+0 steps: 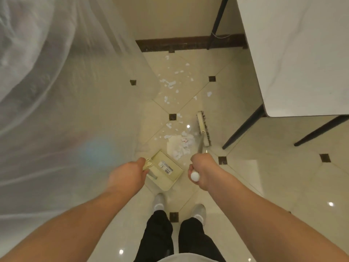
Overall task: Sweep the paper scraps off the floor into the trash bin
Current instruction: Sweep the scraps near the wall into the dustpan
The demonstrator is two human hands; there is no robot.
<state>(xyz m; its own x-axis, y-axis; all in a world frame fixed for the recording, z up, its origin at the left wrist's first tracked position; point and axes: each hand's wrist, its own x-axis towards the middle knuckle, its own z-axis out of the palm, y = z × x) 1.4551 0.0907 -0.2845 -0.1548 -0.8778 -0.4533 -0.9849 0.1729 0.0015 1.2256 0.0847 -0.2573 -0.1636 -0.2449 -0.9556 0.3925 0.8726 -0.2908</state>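
My left hand (130,173) grips the handle of a cream dustpan (166,170) that rests on the tiled floor in front of my feet. My right hand (203,170) is closed round the top of a broom handle with a white knob. The broom head (203,128) stands on the floor just right of a heap of white paper scraps (182,146), which lies beyond the dustpan's mouth. More paper scraps (170,84) are scattered further ahead towards the wall. No trash bin is in view.
A clear plastic sheet (56,82) hangs over something along the left. A white table (302,53) with black legs (243,127) stands to the right. A dark skirting board (188,43) marks the wall ahead. My shoes (159,202) stand behind the dustpan.
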